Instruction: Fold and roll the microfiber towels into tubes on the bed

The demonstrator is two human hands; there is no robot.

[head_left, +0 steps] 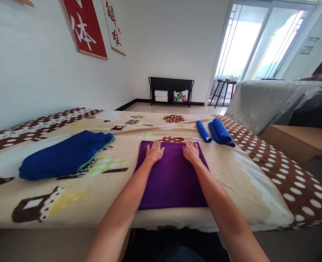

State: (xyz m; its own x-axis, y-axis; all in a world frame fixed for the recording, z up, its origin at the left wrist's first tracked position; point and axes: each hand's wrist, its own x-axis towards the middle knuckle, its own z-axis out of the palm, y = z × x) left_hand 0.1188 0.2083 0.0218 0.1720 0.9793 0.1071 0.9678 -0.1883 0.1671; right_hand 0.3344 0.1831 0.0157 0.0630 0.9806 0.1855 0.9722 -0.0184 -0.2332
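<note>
A purple towel (174, 178) lies flat in a rough square on the patterned blanket in front of me. My left hand (155, 151) rests palm down on its far left corner, fingers stretched out. Near the far right corner, my right hand (190, 150) presses flat on the same cloth, its fingers also extended. Both hands are open and grip nothing. To the left is a loosely heaped blue towel (65, 154) with a green edge. Rolled blue towels (220, 131) lie together at the far right, with a single blue roll (204, 131) beside them.
The blanket (240, 174) covers a low bed, with a brown dotted border (292, 178) on the right. Beyond stand a black rack (172, 84), a dark stool (224, 89) and a cardboard box (300, 140) beside sheeted furniture (275, 98). A wall runs along the left.
</note>
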